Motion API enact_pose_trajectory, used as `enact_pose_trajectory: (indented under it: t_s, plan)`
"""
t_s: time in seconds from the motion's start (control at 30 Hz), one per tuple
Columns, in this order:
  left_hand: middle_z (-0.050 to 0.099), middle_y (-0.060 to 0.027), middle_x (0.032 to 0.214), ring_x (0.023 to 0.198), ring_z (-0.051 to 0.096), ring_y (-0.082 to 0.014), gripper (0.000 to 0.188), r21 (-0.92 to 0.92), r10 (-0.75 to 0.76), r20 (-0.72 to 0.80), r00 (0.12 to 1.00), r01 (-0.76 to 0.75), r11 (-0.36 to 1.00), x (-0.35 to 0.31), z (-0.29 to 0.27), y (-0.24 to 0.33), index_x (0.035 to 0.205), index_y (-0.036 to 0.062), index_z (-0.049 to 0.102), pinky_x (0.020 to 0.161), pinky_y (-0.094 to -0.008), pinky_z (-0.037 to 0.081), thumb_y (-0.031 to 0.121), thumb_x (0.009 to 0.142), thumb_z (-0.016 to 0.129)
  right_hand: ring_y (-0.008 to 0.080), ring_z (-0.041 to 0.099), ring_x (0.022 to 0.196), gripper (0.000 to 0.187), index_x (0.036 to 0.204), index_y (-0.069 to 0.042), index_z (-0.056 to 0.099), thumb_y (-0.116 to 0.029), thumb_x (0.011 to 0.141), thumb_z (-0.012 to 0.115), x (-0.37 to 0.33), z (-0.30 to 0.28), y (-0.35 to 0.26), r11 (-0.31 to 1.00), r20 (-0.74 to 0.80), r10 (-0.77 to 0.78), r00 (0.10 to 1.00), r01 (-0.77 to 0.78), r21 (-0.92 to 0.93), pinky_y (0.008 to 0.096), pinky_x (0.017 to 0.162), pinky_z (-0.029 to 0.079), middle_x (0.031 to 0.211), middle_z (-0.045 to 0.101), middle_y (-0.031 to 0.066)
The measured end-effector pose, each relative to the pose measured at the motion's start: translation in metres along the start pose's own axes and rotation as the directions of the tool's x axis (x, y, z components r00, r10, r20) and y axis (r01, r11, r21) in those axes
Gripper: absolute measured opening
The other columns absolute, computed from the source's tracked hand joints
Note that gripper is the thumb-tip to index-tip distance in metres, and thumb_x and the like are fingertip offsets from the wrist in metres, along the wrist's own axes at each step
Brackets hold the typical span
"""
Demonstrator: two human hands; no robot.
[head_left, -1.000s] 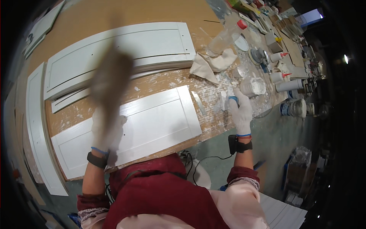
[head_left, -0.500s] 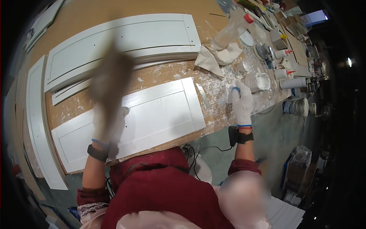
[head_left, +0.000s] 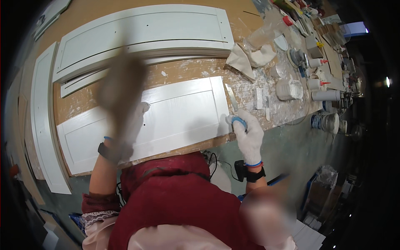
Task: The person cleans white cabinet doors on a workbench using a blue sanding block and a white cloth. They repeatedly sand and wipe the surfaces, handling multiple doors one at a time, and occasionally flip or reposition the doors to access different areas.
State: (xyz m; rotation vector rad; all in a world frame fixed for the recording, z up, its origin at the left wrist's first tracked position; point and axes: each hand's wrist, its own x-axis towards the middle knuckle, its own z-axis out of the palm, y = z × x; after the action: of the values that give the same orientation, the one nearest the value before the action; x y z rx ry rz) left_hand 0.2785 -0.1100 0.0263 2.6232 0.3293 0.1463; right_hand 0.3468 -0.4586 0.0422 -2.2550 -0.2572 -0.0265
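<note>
1. White panel (head_left: pixel 179 110): flat on the counter (head_left: pixel 246 96), 12 o'clock of the apron (head_left: pixel 179 200); likely stiff, scuff-prone.
2. Best held by its 3 and 9 o'clock edges.
3. Right hand (head_left: pixel 249 139): grip curled by the 3 o'clock end, contents unclear; left hand (head_left: pixel 134 121): blurred, cannot tell.

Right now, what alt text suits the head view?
The white-gloved left hand, partly hidden by a blur, is over a white panel on a spattered workbench; the gloved right hand, something blue at its fingers, is near the panel's right end. Stacked white panels lie beyond, with a crumpled cloth, a red-capped bottle and a tub to the right.
</note>
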Motion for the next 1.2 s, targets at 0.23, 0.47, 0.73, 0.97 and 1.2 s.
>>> enact_pose_trajectory:
  t_s: [0.23, 0.47, 0.73, 0.97, 1.2]
  plan:
    - [0.06, -0.0136, 0.109, 0.106, 0.053, -0.0347, 0.051, -0.043, -0.009, -0.045, 0.999, 0.007, 0.999, -0.001, 0.01, -0.008, 0.124, 0.0125, 0.06, 0.093, -0.0446, 0.043, 0.027, 0.077, 0.071, 0.0281, 0.068, 0.094, 0.031, 0.115, -0.003, 0.067, -0.008, 0.085, 0.069, -0.014, 0.017, -0.005, 0.988, 0.021, -0.086, 0.996, 0.088, -0.127, 0.0346, 0.083, 0.053, 0.103, 0.068, 0.0168]
    - [0.061, -0.0148, 0.111, 0.107, 0.055, -0.035, 0.052, -0.201, -0.068, -0.04, 0.997, 0.058, 0.978, 0.0, 0.021, -0.023, 0.125, 0.0123, 0.06, 0.093, -0.0447, 0.044, 0.028, 0.077, 0.072, 0.0298, 0.066, 0.084, 0.027, 0.111, -0.003, 0.067, -0.01, 0.085, 0.069, -0.008, 0.026, -0.014, 0.949, 0.017, -0.2, 0.98, 0.198, -0.245, 0.0362, 0.074, 0.052, 0.095, 0.066, 0.016]
    - [0.06, -0.0152, 0.115, 0.11, 0.054, -0.0351, 0.055, -0.064, -0.029, -0.089, 0.996, 0.023, 0.998, 0.0, 0.019, -0.02, 0.128, 0.012, 0.058, 0.095, -0.0445, 0.044, 0.029, 0.077, 0.072, 0.032, 0.066, 0.087, 0.026, 0.11, -0.005, 0.067, -0.011, 0.085, 0.067, -0.007, 0.027, -0.014, 0.956, 0.07, -0.151, 0.986, 0.164, -0.242, 0.0376, 0.076, 0.053, 0.097, 0.066, 0.0173]
    - [0.06, -0.0144, 0.118, 0.113, 0.053, -0.0346, 0.057, 0.029, 0.001, -0.084, 0.996, 0.001, 1.0, -0.002, 0.016, -0.019, 0.13, 0.0121, 0.057, 0.098, -0.0439, 0.043, 0.031, 0.078, 0.072, 0.0321, 0.066, 0.086, 0.026, 0.111, -0.005, 0.067, -0.011, 0.085, 0.066, -0.007, 0.027, -0.011, 0.958, 0.049, -0.144, 0.988, 0.151, -0.244, 0.0377, 0.077, 0.052, 0.096, 0.066, 0.0171]
    - [0.06, -0.0144, 0.12, 0.115, 0.053, -0.0341, 0.056, -0.001, -0.002, -0.057, 0.998, 0.002, 1.0, -0.002, 0.015, -0.02, 0.13, 0.0125, 0.057, 0.099, -0.044, 0.043, 0.031, 0.079, 0.072, 0.0324, 0.065, 0.087, 0.026, 0.11, -0.006, 0.067, -0.011, 0.085, 0.066, -0.005, 0.024, -0.02, 0.96, 0.101, -0.067, 0.993, 0.092, -0.265, 0.0381, 0.077, 0.052, 0.096, 0.066, 0.0167]
